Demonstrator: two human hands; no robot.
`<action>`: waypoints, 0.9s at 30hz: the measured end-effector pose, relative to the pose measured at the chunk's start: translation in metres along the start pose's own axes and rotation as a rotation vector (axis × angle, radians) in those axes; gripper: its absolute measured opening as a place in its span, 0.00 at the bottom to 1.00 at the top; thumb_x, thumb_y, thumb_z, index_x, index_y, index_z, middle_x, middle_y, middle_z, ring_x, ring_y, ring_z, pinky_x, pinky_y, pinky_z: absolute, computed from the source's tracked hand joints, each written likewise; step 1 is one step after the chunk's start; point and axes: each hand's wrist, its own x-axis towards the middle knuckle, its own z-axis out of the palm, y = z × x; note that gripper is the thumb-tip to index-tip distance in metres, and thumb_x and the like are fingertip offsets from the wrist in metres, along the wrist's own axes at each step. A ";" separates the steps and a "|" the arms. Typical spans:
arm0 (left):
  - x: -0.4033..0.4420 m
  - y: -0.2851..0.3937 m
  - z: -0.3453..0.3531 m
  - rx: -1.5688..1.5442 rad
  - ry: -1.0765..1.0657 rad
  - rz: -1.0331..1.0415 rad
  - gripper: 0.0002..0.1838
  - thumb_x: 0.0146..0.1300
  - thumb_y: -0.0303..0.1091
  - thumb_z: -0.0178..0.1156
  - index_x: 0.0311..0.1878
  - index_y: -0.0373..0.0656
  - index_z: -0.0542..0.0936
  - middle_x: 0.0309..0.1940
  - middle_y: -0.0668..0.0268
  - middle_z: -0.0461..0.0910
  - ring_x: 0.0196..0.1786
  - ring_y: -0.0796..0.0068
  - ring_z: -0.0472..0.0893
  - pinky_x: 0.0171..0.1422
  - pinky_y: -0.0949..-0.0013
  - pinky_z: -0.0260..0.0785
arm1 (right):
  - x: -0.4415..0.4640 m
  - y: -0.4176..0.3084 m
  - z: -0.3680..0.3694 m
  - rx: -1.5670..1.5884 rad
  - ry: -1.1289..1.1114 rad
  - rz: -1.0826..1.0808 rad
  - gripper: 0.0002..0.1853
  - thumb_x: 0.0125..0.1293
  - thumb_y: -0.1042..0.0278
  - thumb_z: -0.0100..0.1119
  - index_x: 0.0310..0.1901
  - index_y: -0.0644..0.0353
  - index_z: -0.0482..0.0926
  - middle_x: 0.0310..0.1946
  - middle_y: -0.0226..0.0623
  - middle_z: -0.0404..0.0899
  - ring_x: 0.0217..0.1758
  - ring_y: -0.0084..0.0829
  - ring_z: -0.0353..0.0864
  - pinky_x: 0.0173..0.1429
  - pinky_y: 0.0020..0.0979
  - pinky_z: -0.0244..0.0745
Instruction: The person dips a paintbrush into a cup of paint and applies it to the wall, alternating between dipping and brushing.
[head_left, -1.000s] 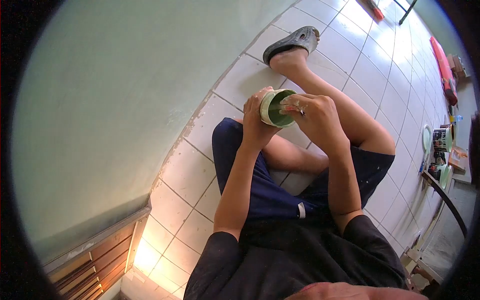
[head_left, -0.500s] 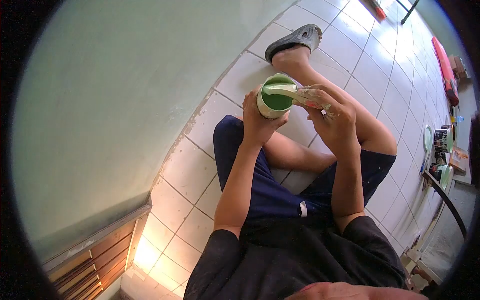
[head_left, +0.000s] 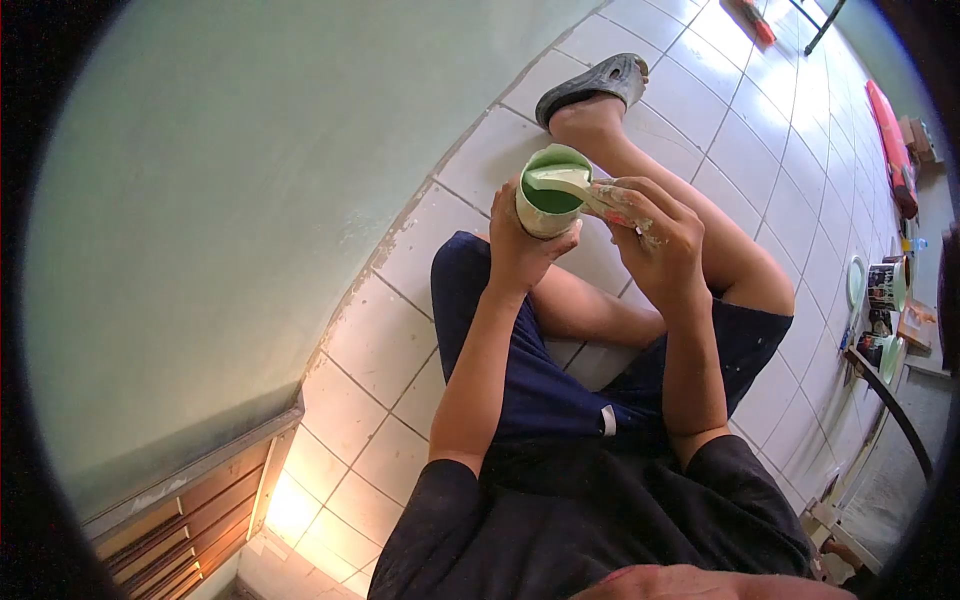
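My left hand [head_left: 514, 242] is wrapped round a paint-smeared cup [head_left: 546, 222] and holds it up above the floor between my legs. Green paint [head_left: 552, 201] shows inside, with a pale green coat along the rim. Pinched in the paint-spotted fingers of my right hand [head_left: 660, 238] is a paintbrush [head_left: 562, 180]. Its light, paint-coated head lies across the cup's mouth, over the paint; whether it touches the far inner wall I cannot tell. My fingers hide most of the handle.
A pale green wall [head_left: 230, 200] rises on the left, above white floor tiles [head_left: 370, 330] with chipped paint along the joint. A wooden shutter-like panel [head_left: 200, 500] is at lower left. Paint cans [head_left: 883, 287], a lid [head_left: 855, 282] and a red object [head_left: 890, 140] lie far right.
My right hand has shifted slightly left and down, and the brush head has moved a little further across the cup. The cup stays in my left hand, nearly still.
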 end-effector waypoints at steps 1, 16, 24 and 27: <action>0.000 0.000 0.000 -0.027 -0.012 -0.016 0.43 0.43 0.37 0.83 0.64 0.42 0.75 0.56 0.53 0.81 0.61 0.44 0.79 0.69 0.47 0.71 | 0.000 -0.001 0.000 -0.007 0.003 -0.008 0.13 0.62 0.82 0.71 0.49 0.65 0.85 0.43 0.44 0.86 0.43 0.45 0.89 0.47 0.39 0.85; 0.000 -0.008 0.001 0.316 0.026 0.207 0.52 0.36 0.40 0.86 0.69 0.45 0.73 0.59 0.59 0.80 0.63 0.48 0.77 0.72 0.46 0.64 | 0.006 0.021 -0.008 0.213 0.041 0.390 0.03 0.70 0.82 0.68 0.43 0.66 0.83 0.42 0.40 0.89 0.41 0.32 0.91 0.41 0.30 0.84; 0.002 0.023 0.010 0.245 -0.035 0.043 0.46 0.41 0.40 0.85 0.67 0.45 0.74 0.58 0.58 0.81 0.63 0.49 0.78 0.72 0.47 0.65 | 0.013 0.018 -0.026 0.134 0.036 0.025 0.05 0.70 0.78 0.67 0.43 0.64 0.80 0.37 0.47 0.87 0.40 0.48 0.90 0.43 0.41 0.83; 0.008 0.038 0.022 0.154 -0.066 -0.017 0.45 0.43 0.40 0.85 0.66 0.45 0.74 0.57 0.57 0.82 0.62 0.49 0.79 0.71 0.47 0.67 | 0.017 0.016 -0.046 0.206 0.059 0.108 0.06 0.69 0.79 0.67 0.45 0.65 0.81 0.40 0.47 0.87 0.42 0.50 0.89 0.46 0.40 0.83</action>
